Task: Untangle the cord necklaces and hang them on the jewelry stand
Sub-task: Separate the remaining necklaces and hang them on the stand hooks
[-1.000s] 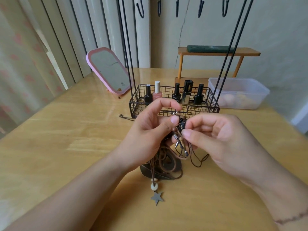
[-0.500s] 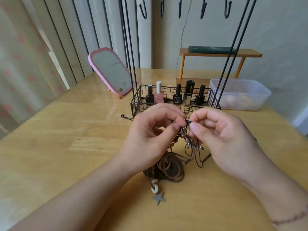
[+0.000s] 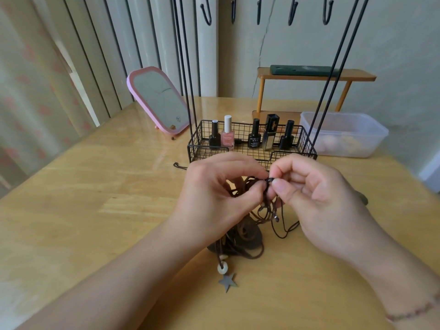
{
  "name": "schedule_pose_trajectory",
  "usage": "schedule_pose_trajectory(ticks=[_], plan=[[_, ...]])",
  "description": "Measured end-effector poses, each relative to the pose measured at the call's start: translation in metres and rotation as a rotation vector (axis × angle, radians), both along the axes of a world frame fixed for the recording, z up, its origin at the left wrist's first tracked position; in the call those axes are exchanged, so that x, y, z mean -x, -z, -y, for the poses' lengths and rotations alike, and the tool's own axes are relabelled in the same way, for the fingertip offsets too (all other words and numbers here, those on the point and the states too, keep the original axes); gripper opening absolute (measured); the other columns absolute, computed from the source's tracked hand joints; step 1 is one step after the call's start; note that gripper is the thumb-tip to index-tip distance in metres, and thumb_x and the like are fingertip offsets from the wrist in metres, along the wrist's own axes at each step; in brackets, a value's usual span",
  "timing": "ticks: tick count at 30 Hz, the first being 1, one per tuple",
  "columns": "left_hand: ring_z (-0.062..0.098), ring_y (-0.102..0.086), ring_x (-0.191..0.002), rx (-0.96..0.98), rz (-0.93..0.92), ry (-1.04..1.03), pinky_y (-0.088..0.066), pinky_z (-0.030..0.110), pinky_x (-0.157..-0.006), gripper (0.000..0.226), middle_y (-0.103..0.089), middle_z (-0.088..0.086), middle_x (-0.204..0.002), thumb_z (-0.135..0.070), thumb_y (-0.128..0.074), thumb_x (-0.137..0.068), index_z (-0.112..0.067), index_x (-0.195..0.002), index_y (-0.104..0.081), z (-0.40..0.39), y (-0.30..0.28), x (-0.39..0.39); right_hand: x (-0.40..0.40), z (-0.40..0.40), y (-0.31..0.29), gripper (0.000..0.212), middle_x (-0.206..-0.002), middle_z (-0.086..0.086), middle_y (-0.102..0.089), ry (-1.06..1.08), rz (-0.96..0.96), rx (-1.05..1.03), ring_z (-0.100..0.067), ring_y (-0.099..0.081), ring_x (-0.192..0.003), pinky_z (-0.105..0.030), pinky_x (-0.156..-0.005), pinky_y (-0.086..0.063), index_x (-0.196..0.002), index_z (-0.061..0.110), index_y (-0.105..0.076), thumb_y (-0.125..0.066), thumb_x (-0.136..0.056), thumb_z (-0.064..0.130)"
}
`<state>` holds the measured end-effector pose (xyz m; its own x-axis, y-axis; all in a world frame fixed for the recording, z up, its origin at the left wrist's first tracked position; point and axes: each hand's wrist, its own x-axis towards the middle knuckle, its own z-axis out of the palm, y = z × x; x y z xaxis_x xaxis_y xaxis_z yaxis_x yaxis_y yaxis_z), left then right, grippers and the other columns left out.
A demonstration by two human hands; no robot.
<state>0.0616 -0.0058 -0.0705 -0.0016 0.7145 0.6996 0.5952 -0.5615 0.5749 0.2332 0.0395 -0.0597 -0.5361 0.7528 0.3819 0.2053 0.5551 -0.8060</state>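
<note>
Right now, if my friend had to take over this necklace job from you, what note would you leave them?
Left hand: pinching the brown cords at the knot.
Right hand: pinching the dark knot between thumb and forefinger.
Cord necklaces: one tangled bundle, top lifted between the hands, the rest piled on the wooden table. A white bead and a star pendant lie on the table nearest you.
Jewelry stand: just behind the hands; the hooks in view are bare.
Done: nothing hung.
Left: free each cord, then hang them one by one.
</note>
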Motion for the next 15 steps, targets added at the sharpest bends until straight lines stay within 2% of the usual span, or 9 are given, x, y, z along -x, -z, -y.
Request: schedule_pose_trajectory(ticks=[2,4,7,10,13,15], plan=[[-0.001,-0.063,-0.079,-0.057,-0.056,-0.02,-0.044,0.007,-0.069,0.009,-0.072,-0.002,-0.091,-0.005,-0.076,-0.082,-0.007,-0.091,-0.078,-0.0002,0.0008,-0.001,-0.0002,-0.0001,0.0005,0.013,-0.079,0.012,-0.069,-0.014,0.003,-0.016,-0.008,-0.068,-0.082,-0.024,-0.074,-0.052,-0.087,0.035,-0.059,-0.054,-0.089,0.023],[0.001,-0.064,-0.081,-0.105,-0.111,-0.036,-0.046,0.009,-0.07,0.009,-0.071,-0.001,-0.092,-0.008,-0.075,-0.084,-0.008,-0.092,-0.078,-0.0013,0.0016,-0.0003,-0.0013,-0.001,0.0009,0.012,-0.08,0.012,-0.069,-0.015,0.006,-0.033,-0.009,-0.068,-0.082,-0.026,-0.073,-0.054,-0.087,0.034,-0.059,-0.053,-0.086,0.025],[0.008,-0.066,-0.081,-0.131,-0.209,-0.065,-0.055,0.023,-0.066,0.009,-0.07,-0.002,-0.093,-0.016,-0.073,-0.087,-0.011,-0.093,-0.077,-0.0033,0.0025,0.0022,-0.0023,-0.0011,0.0001,0.011,-0.082,0.01,-0.07,-0.027,0.041,-0.063,-0.013,-0.068,-0.08,-0.034,-0.073,-0.056,-0.088,0.032,-0.059,-0.055,-0.088,0.022],[0.013,-0.067,-0.077,-0.156,-0.316,-0.134,-0.056,0.034,-0.056,0.009,-0.07,-0.004,-0.091,-0.019,-0.071,-0.085,-0.013,-0.09,-0.076,-0.0043,0.0045,0.0011,-0.0031,-0.0022,0.0005,0.022,-0.079,0.012,-0.069,-0.045,0.113,-0.046,-0.011,-0.066,-0.076,-0.039,-0.072,-0.055,-0.086,0.028,-0.059,-0.058,-0.095,0.008],[0.012,-0.065,-0.073,-0.151,-0.276,-0.15,-0.055,0.03,-0.056,0.006,-0.069,-0.004,-0.085,-0.015,-0.07,-0.082,-0.011,-0.083,-0.074,-0.0038,0.0038,0.0021,-0.0035,-0.0056,0.0025,0.024,-0.075,0.013,-0.07,0.017,0.144,-0.021,-0.014,-0.065,-0.073,-0.042,-0.072,-0.053,-0.085,0.031,-0.057,-0.054,-0.098,0.01],[0.006,-0.062,-0.071,-0.137,-0.223,-0.148,-0.05,0.017,-0.059,0.002,-0.067,-0.004,-0.082,-0.01,-0.07,-0.079,-0.01,-0.08,-0.072,-0.0029,0.0013,0.0041,-0.004,-0.0078,0.0048,0.022,-0.073,0.01,-0.069,0.09,0.16,-0.066,-0.011,-0.064,-0.071,-0.032,-0.071,-0.052,-0.087,0.034,-0.057,-0.053,-0.098,0.016]])
